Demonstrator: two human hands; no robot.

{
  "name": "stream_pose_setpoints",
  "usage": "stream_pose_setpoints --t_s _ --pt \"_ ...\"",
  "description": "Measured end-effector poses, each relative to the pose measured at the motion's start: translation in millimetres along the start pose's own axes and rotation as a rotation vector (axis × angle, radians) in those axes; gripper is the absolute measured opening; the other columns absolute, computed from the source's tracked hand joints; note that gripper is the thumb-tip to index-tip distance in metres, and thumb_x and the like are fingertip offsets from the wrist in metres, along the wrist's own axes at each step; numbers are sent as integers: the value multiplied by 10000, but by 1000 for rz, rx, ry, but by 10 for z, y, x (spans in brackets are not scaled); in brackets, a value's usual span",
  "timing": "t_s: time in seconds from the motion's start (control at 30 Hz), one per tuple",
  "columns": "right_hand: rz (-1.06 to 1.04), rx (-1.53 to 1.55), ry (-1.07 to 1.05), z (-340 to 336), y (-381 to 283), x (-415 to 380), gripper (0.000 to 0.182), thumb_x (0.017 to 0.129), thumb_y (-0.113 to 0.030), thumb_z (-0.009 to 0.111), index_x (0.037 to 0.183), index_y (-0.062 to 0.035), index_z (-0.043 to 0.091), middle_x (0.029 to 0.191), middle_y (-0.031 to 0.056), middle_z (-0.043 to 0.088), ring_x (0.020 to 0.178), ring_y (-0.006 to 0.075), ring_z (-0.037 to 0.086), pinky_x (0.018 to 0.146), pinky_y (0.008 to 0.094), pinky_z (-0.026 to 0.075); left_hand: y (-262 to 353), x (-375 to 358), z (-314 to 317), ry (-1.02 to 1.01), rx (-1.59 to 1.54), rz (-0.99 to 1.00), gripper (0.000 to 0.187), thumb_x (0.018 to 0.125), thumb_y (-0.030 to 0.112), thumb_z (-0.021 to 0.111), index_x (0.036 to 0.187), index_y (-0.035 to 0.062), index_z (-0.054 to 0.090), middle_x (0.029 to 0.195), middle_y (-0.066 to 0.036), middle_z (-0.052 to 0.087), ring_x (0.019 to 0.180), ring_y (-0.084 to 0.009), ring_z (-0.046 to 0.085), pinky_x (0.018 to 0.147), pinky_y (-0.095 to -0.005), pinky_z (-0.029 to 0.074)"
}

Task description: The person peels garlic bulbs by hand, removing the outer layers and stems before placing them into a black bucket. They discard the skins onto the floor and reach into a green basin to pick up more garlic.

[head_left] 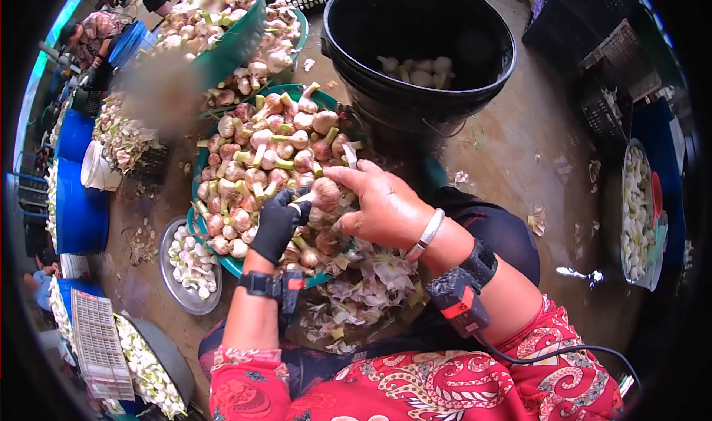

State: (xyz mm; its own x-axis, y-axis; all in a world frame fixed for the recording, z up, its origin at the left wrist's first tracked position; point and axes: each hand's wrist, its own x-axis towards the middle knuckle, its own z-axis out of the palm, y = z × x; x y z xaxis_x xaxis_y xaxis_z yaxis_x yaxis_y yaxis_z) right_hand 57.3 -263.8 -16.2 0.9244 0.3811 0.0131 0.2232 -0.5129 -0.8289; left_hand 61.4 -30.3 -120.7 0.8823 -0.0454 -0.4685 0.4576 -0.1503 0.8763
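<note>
My left hand [278, 224], in a black glove with a pale band on one finger, is closed on the stem of a garlic bulb [323, 195]. My bare right hand [387, 203] curves round the bulb's right side, index fingertip at its top and thumb by its lower edge. Both hands are over a green basin [195, 224] heaped with garlic bulbs [256, 176] that have purplish skins and cut stems. Loose papery skins [367, 287] lie in a pile just below, by my lap.
A large black bucket [348, 57] with pale bulbs inside stands beyond the basin. Left of it is a metal bowl [165, 261] of white peeled garlic. More garlic fills another green basin [302, 31] behind. A tray of peeled garlic [636, 213] stands right. A person [96, 39] sits far left.
</note>
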Motion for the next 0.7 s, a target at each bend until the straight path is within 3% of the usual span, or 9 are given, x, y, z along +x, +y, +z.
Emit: stream_pose_setpoints --t_s 0.07,0.1,0.17,0.2,0.3,0.33,0.37,0.53,0.7 --pt "31 99 -117 118 -10 50 829 661 -162 723 1410 -103 372 1270 253 489 1125 409 537 954 418 456 526 -405 -49 -67 -83 52 269 871 77 588 1120 -13 637 881 -39 654 689 -105 619 628 -242 512" --pt "-120 184 9 295 69 72 748 663 -122 730 1355 -89 447 1215 213 541 1121 358 557 945 397 462 680 -591 -139 -165 198 308 296 888 79 566 1156 -34 612 1000 -79 658 722 -130 643 669 -260 532" --pt "0 621 -148 309 -55 131 768 628 -47 767 1338 -104 478 1258 118 538 1150 204 533 992 333 432 899 -930 -135 -165 200 380 315 917 113 534 1180 -51 590 1085 -107 645 735 -148 649 680 -272 540" --pt "-8 767 -101 359 -117 113 684 612 -64 790 1250 -84 544 1076 119 599 1044 248 580 936 337 454 869 -1016 -138 -131 -70 352 323 956 186 513 1202 -8 593 940 -78 644 737 -145 625 681 -265 509" --pt "-79 707 -51 494 -221 73 713 601 -85 802 1264 -116 544 1168 86 567 1102 163 542 957 321 446 738 -1146 -155 0 -293 346 291 976 243 514 1074 -11 616 872 -62 653 732 -145 620 671 -265 511" --pt "-269 390 82 489 -260 64 721 567 -137 832 1232 -119 550 1096 142 571 1041 305 562 919 386 459 650 -1166 -142 33 -283 357 268 967 250 542 1022 -2 617 855 -44 658 734 -128 619 667 -248 502" --pt "-314 332 101 522 -274 68 735 556 -155 834 1233 -124 547 1105 150 549 1054 335 545 923 399 458 666 -1153 -48 110 -233 399 261 954 248 571 1026 3 627 865 -36 660 735 -112 619 665 -240 496" --pt "-292 378 99 533 -365 70 723 565 -149 834 1229 -108 551 1108 150 533 1028 329 550 896 381 468 841 -1222 -60 220 71 526 255 949 207 578 1033 -28 631 899 -43 673 781 -110 631 690 -259 513" --pt "-302 387 98 503 -357 81 757 599 -161 859 1287 -134 545 1166 132 536 1056 264 567 845 339 509 926 -1253 -123 94 -86 421 230 922 90 557 1088 -56 618 975 -82 673 831 -127 650 738 -269 528"
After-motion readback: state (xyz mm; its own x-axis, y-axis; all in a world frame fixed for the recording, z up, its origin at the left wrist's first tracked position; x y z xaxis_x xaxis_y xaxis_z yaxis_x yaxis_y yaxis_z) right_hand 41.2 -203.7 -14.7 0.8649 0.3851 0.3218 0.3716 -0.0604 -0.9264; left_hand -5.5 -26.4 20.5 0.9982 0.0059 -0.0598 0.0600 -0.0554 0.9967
